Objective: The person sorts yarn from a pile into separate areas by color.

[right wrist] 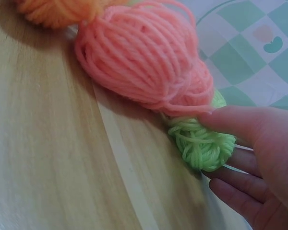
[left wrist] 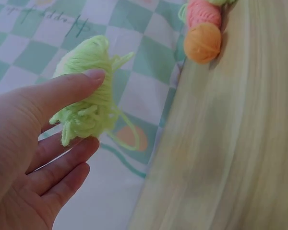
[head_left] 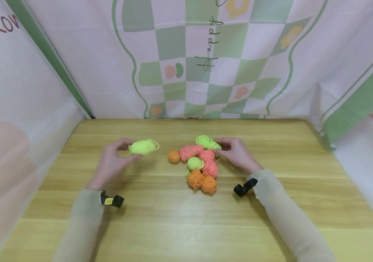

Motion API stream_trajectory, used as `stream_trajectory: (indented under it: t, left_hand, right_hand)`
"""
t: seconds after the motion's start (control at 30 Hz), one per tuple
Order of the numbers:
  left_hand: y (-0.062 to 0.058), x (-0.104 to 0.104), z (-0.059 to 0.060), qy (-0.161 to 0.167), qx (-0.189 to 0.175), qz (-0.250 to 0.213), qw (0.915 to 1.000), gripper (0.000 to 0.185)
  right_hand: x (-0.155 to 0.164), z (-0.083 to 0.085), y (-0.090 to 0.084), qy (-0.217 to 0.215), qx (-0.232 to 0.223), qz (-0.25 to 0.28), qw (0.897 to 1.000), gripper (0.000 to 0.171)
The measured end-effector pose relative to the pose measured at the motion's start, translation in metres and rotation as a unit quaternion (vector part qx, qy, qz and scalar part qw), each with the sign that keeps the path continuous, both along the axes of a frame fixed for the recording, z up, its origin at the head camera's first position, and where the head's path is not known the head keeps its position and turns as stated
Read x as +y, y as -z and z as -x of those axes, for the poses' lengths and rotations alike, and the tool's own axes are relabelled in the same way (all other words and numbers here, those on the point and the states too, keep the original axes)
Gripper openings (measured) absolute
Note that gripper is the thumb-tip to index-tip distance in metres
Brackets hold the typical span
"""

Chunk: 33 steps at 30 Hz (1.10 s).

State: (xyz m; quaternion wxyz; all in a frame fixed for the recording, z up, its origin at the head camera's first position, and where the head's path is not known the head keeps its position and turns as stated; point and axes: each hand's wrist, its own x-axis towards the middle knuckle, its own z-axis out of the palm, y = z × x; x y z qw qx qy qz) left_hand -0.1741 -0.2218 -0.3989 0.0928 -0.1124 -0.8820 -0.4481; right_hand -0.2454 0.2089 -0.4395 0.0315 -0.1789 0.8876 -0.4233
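Observation:
My left hand point(head_left: 111, 160) holds a pale yellow-green ball of yarn point(head_left: 143, 147) above the table, left of the other balls. In the left wrist view the thumb lies across this yarn ball point(left wrist: 89, 93), fingers on its other side and a loose loop sticking out. My right hand point(head_left: 238, 154) pinches a bright green ball of yarn point(head_left: 207, 142) at the far end of the group. The right wrist view has its thumb over the green yarn point(right wrist: 201, 143), fingertips behind. Pink yarn point(right wrist: 139, 52) lies right beside that thumb and partly covers the green ball.
Several pink balls point(head_left: 210, 168), a yellow-green ball point(head_left: 195, 163) and two orange balls point(head_left: 209, 185) lie clustered mid-table. A small orange ball point(head_left: 174, 157) sits at the group's left. The wooden table point(head_left: 173, 229) meets a checked cloth point(head_left: 199, 87) behind it.

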Motion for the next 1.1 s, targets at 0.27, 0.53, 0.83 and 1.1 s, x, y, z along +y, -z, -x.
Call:
stream_trajectory:
  t: [0.27,0.53,0.83,1.1]
  left_hand:
    - [-0.003,-0.019,0.004,-0.041,0.011,-0.014,0.999,0.049]
    - [-0.008,-0.038,0.01,-0.092,0.019,-0.017,0.9954,0.051]
    - [-0.01,-0.051,0.014,-0.126,0.012,-0.026,0.9916,0.052]
    - [-0.007,-0.062,0.021,-0.156,0.015,-0.036,0.9871,0.054]
  right_hand:
    - [0.0,-0.001,0.001,0.003,-0.002,-0.003,1.0,0.05]
    - [0.0,-0.002,0.0,0.002,0.0,-0.002,1.0,0.049]
    - [-0.001,-0.002,0.0,0.005,-0.004,-0.001,1.0,0.048]
    - [0.0,-0.001,0.0,0.006,-0.004,0.0,1.0,0.049]
